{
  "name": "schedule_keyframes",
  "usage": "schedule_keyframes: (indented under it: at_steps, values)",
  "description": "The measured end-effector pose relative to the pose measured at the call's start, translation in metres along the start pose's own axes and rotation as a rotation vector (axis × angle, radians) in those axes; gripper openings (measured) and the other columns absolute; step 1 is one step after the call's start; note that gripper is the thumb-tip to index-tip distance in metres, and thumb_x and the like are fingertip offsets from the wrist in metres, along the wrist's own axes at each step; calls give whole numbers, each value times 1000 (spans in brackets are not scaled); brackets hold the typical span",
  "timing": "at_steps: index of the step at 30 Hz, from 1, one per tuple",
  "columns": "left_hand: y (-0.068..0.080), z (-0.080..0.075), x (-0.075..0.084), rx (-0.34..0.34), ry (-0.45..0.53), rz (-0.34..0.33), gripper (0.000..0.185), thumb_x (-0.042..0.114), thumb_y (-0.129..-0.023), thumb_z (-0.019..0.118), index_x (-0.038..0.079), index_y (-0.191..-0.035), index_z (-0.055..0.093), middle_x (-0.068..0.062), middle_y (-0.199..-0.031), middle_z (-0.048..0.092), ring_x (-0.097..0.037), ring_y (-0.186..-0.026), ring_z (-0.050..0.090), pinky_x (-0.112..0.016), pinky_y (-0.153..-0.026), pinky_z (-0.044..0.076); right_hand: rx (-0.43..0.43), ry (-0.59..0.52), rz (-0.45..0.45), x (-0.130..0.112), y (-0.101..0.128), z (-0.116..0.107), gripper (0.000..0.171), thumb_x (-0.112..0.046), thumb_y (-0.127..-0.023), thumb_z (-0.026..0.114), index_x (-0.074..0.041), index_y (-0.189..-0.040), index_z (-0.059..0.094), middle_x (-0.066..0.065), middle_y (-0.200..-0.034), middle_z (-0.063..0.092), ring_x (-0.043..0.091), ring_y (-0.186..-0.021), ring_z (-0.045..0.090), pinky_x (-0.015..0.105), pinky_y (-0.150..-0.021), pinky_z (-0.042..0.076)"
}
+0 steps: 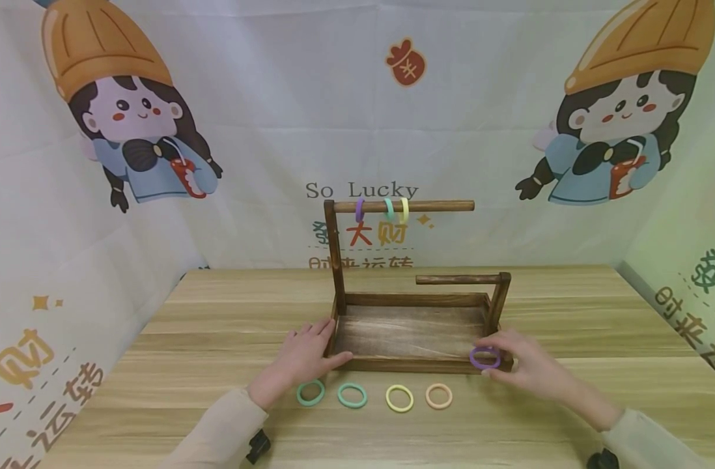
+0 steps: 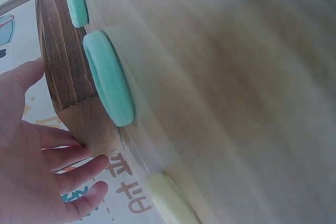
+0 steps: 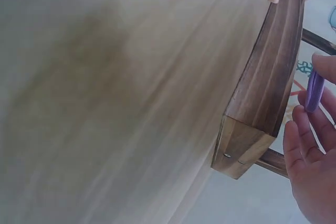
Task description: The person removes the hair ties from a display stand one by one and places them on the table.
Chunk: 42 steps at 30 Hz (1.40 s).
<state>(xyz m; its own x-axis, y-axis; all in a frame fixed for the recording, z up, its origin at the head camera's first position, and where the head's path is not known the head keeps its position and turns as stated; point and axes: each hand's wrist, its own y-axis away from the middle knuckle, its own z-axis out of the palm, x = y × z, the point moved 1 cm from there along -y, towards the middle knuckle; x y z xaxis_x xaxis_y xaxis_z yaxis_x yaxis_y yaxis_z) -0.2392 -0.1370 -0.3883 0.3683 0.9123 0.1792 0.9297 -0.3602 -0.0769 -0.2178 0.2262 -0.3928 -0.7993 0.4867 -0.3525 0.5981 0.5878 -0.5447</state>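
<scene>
My left hand point(image 1: 301, 355) rests against the left end of a dark wooden rack with a tray base point(image 1: 413, 366), thumb at the front wall and fingers at the end wall. Between thumb and fingertips, my right hand point(image 1: 530, 365) pinches a purple ring point(image 1: 471, 359), held over the tray's front right corner. In the right wrist view that purple ring point(image 3: 315, 92) appears edge-on, beside the rack. A purple ring point(image 1: 359, 210), a teal ring point(image 1: 389, 209) and a yellow ring point(image 1: 405, 210) hang on the upper rod point(image 1: 442, 206). Nothing hangs on the lower rod point(image 1: 454, 280).
Along the tray's front lie two teal rings, one left point(image 1: 310, 393) and one further right point(image 1: 352, 395), then a yellow ring point(image 1: 400, 398) and an orange ring point(image 1: 439, 396). Another pale yellow ring point(image 2: 170, 200) shows in the left wrist view. A printed cloth point(image 1: 469, 98) hangs behind the table.
</scene>
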Motion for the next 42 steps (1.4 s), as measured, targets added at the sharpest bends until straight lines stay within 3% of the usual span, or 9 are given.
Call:
schedule_keyframes:
  at_steps: [6, 9, 17, 26, 32, 42]
  values:
    - [-1, 0, 0, -6, -3, -3, 78, 57, -82, 48, -2, -132, 37, -14, -133, 38, -36, -117, 36, -54, -88, 28, -53, -42, -18, -1, 2, 3, 47, -1, -61, 76, -2, -105, 59, -2, -87, 59, 9, -70, 50, 27, -70, 44]
    - [-1, 0, 0, -7, -4, -2, 78, 57, -82, 48, -2, -132, 37, -14, -133, 38, -36, -117, 36, -54, -88, 28, -77, -60, -24, -2, 3, 4, 47, -2, -63, 75, -3, -107, 58, -5, -89, 57, 8, -72, 48, 24, -59, 42]
    - [0, 0, 0, -9, -2, -4, 79, 58, -82, 46, -1, -133, 37, -14, -134, 37, -37, -117, 35, -57, -90, 25, -81, -34, -47, -5, 6, 5, 45, -5, -63, 75, -5, -106, 59, -1, -97, 60, 11, -80, 53, 27, -65, 45]
    - [0, 0, 0, -8, -5, -1, 79, 58, -82, 46, -2, -133, 36, -14, -134, 36, -36, -117, 36, -55, -89, 27, -150, -80, -56, -8, 9, 6, 40, -6, -67, 73, -4, -104, 60, 2, -99, 61, 12, -80, 56, 26, -66, 46]
    - [0, 0, -1, -11, -8, -1, 80, 59, -82, 45, -2, -133, 36, -14, -135, 36, -36, -117, 36, -56, -89, 27, -225, -92, -20, -7, 12, 7, 38, -12, -71, 72, -5, -106, 59, -1, -98, 61, 11, -79, 56, 25, -63, 45]
    - [0, 0, -1, -9, -1, -3, 79, 58, -82, 46, -2, -133, 36, -14, -135, 36, -37, -117, 35, -56, -89, 27, -370, -206, 76, -9, 13, 6, 38, -17, -76, 68, -3, -109, 57, -1, -98, 57, 3, -72, 51, 23, -59, 45]
